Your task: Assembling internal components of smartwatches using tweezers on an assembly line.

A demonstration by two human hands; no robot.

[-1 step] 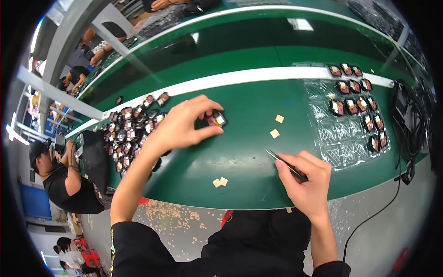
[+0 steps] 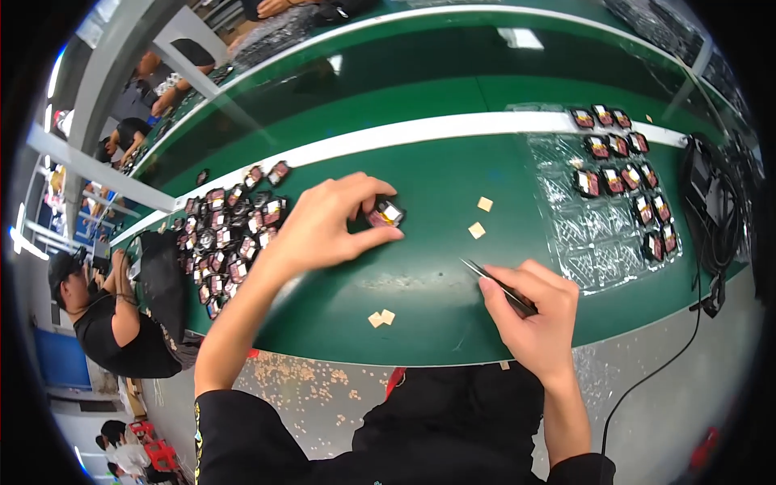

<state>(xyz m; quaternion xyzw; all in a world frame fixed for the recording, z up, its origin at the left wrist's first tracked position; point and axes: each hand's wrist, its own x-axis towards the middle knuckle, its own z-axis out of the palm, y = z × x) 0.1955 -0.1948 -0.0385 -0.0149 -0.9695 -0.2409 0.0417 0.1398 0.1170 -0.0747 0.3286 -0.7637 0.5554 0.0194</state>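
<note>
On the green bench, left to right:
Left hand: fingers curled narrow, pinching a small dark component lying flat at mid-bench.
Right hand: closed around thin tweezers, long axis pointing up-left toward two tan squares.

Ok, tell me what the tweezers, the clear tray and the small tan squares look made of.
Tweezers: likely metal, thin, dark with a bright glint. Clear tray: thin moulded plastic, glossy and see-through over the green. Small tan squares: matte and flat, maybe paper or foam; too small to tell.
</note>
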